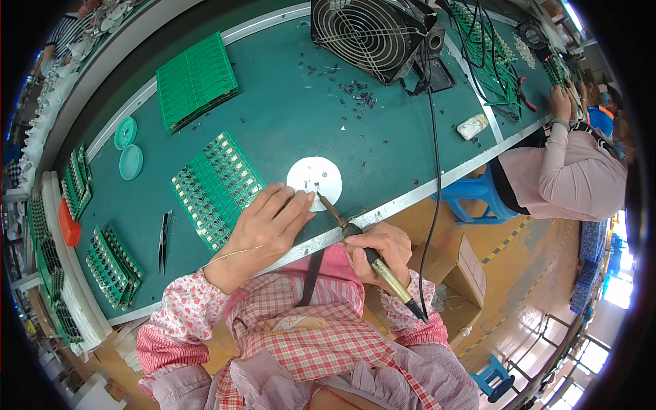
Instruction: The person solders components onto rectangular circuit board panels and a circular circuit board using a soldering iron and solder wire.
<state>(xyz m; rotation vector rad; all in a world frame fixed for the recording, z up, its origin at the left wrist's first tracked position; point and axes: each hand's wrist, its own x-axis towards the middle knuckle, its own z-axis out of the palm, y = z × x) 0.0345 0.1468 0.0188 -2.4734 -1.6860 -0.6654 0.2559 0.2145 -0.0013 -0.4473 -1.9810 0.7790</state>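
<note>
white disc (pixel 314 171) is parked on the green desk (pixel 273 102), lower-left edge touched by the left hand (pixel 263 222), fingers bunched, can't be told if anything's pinched. soldering iron (pixel 395 281) is gripped in the right hand (pixel 383 251), tip at the disc.

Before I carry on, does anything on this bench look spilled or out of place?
Yes: small black pieces lie loose on the green bench, thickest near the black fan, with strays close to the white disc. It looks like a spill because they are scattered unevenly, though they may have been tipped out deliberately.
</note>
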